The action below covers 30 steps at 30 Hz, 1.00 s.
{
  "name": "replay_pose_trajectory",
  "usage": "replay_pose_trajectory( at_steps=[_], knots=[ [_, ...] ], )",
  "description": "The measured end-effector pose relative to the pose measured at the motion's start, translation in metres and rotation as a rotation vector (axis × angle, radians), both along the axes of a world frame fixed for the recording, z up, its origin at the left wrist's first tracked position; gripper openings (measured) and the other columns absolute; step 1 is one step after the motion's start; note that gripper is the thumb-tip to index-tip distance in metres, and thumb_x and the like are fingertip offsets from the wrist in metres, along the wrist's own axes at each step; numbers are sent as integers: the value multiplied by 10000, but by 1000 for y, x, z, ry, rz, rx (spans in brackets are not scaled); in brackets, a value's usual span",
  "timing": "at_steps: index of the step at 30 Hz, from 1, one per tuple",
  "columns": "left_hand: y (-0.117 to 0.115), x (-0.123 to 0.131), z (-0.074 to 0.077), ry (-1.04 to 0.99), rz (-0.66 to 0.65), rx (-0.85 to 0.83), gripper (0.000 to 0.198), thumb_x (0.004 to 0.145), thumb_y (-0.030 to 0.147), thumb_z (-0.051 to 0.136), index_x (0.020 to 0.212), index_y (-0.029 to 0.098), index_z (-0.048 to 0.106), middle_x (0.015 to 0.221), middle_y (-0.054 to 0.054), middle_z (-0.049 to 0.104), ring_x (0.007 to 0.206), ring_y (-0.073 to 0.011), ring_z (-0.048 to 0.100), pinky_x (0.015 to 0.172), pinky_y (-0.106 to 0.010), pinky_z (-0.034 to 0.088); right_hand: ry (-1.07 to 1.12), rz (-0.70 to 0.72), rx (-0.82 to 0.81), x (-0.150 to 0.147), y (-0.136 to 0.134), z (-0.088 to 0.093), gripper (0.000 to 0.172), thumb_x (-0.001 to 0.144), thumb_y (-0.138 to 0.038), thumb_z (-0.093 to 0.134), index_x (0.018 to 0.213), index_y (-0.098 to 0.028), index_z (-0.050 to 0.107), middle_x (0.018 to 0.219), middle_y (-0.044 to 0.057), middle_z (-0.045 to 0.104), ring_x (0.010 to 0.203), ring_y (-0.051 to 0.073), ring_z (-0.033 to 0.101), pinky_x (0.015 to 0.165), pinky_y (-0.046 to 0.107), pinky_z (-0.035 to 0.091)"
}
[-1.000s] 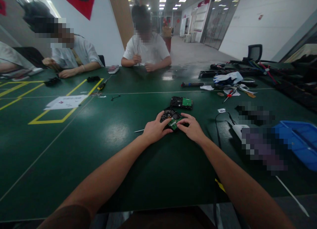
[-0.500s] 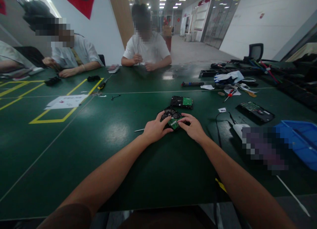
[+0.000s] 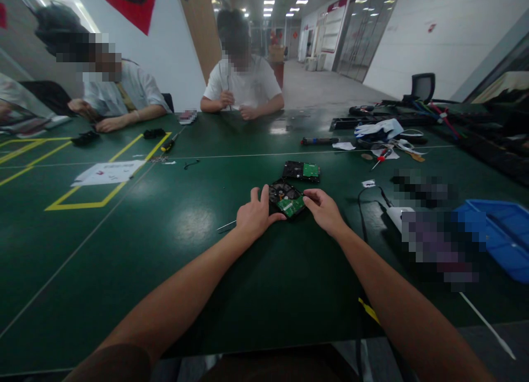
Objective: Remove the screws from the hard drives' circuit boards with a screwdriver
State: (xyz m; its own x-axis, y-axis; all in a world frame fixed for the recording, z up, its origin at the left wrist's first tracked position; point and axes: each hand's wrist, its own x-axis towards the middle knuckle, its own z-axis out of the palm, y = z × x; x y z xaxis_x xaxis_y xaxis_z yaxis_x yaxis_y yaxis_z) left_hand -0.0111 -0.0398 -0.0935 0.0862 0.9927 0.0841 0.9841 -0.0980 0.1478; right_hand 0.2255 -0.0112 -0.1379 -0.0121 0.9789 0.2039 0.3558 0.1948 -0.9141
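Note:
A black hard drive with a small green circuit board (image 3: 286,199) lies on the dark green table (image 3: 198,233), between my two hands. My left hand (image 3: 255,215) rests against its left side, fingers closed along the edge and thumb by its near corner. My right hand (image 3: 325,210) grips its right side with curled fingers. A second hard drive with a green board (image 3: 302,171) lies just beyond, untouched.
Two people sit across the table, hands near their own work. A thin metal rod (image 3: 227,225) lies left of my left hand. Right: a black cable (image 3: 369,197), a blue tray (image 3: 502,236), tools and papers (image 3: 382,145). Left: a white sheet (image 3: 108,171) on yellow floor-tape lines.
Both hands have shifted off the top of the drive to its sides, exposing the green board. The view has tilted slightly.

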Motion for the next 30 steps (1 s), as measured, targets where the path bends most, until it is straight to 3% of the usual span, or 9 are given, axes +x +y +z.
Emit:
replay_pose_trajectory(
  at_steps=[5, 10, 14, 21, 30],
  knots=[
    [-7, 0, 0, -29, 9, -20, 1041, 769, 870, 535, 1543, 210, 311, 1386, -209, 525, 1038, -373, 691, 776, -424, 577, -86, -33, 21, 1, -4, 9, 329, 963, -475, 568, 1163, -239, 682, 1169, 66, 726, 1055, 226, 682, 965, 411, 526],
    [-16, 7, -4, -69, -113, -70, 1220, 715, 922, 516, 1615, 196, 126, 1460, -258, 495, 1056, -405, 688, 782, -457, 577, -113, -69, 39, 3, -4, 11, 396, 982, -555, 503, 1131, -242, 695, 1123, 62, 734, 1024, 241, 680, 948, 419, 519],
    [-14, 7, -4, -77, -165, -91, 1260, 697, 924, 539, 1629, 218, 68, 1496, -246, 491, 1080, -406, 687, 823, -474, 573, -116, -73, 0, 2, -5, 9, 426, 981, -589, 475, 1127, -249, 686, 1089, 59, 740, 931, 228, 688, 830, 383, 549],
    [-9, 1, -2, -96, -207, -87, 1159, 736, 864, 589, 1608, 244, 146, 1506, -198, 521, 1094, -400, 692, 857, -485, 570, -68, -83, -56, 2, -3, 3, 424, 957, -598, 506, 1057, -226, 683, 1033, 60, 743, 820, 203, 682, 698, 334, 551],
    [-2, -5, 1, -47, -264, -115, 993, 889, 707, 550, 1614, 249, 49, 1305, -180, 679, 1037, -366, 725, 807, -429, 557, -81, -99, -54, 2, -2, 2, 420, 943, -577, 532, 1085, -215, 692, 900, 48, 728, 739, 199, 680, 668, 342, 560]
  ],
)
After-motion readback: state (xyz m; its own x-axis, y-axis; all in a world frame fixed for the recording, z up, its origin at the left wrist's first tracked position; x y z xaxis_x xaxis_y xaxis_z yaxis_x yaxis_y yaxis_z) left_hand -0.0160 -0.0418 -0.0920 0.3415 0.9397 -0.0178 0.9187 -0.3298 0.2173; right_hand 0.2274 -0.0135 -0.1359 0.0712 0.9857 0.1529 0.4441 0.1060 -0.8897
